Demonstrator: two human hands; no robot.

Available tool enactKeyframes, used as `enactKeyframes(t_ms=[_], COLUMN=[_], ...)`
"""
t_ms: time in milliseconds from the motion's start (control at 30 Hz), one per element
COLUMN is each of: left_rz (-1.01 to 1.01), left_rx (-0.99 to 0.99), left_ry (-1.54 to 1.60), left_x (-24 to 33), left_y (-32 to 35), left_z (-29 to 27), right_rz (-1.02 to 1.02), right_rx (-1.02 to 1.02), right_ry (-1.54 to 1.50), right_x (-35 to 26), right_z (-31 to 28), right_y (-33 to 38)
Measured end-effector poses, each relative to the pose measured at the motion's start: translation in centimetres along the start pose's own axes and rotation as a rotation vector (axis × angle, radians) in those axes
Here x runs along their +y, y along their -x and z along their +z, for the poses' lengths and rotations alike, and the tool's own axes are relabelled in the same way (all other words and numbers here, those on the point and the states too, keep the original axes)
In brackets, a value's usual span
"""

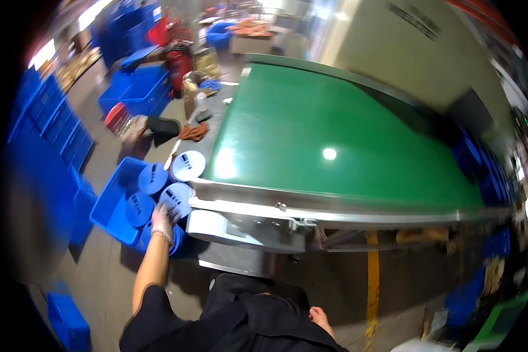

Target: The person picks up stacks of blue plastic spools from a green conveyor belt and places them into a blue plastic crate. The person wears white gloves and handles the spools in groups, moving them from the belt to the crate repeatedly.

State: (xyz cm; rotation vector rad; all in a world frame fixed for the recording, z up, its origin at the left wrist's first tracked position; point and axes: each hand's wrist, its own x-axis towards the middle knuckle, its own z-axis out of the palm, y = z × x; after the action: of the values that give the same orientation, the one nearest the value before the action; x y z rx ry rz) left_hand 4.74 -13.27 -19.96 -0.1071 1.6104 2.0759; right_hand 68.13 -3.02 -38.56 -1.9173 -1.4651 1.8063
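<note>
Left of the frame's centre, the white-gloved left hand is touching blue, round plastic discs, grip closure indeterminable; support them evenly.

Stacked blue crates line workshop's left side; open blue bins stand beside red cylinder farther back. Crumpled brown cloth lies at edge of grey counter. Orange pieces heaped on pale box in background. Yellow stripe runs along floor, lower right; beige panel rises above.
</note>
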Motion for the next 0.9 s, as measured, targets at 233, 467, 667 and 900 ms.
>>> enactKeyframes(t_ms=[233,467,667,900], left_rz=[-0.638,-0.285,-0.014,-0.012], left_rx=[-0.113,-1.384,-1.253,-1.657], left_ry=[-0.083,-0.839,-0.888,-1.025], left_x=[-17.3,-22.3,-23.0,-31.4], left_y=[19.8,29.3,34.2,39.6], left_z=[6.1,23.9,35.1,47.6], right_rz=[-0.076,0.091,0.256,0.328], right_rx=[0.315,0.575,0.627,0.646], right_ry=[-0.284,-0.915,-1.06,-1.161], right_x=[9.9,22.0,26.2,26.1], right_z=[-12.5,-19.0,-16.6,-23.9], right_y=[5.4,12.7,14.3,9.5])
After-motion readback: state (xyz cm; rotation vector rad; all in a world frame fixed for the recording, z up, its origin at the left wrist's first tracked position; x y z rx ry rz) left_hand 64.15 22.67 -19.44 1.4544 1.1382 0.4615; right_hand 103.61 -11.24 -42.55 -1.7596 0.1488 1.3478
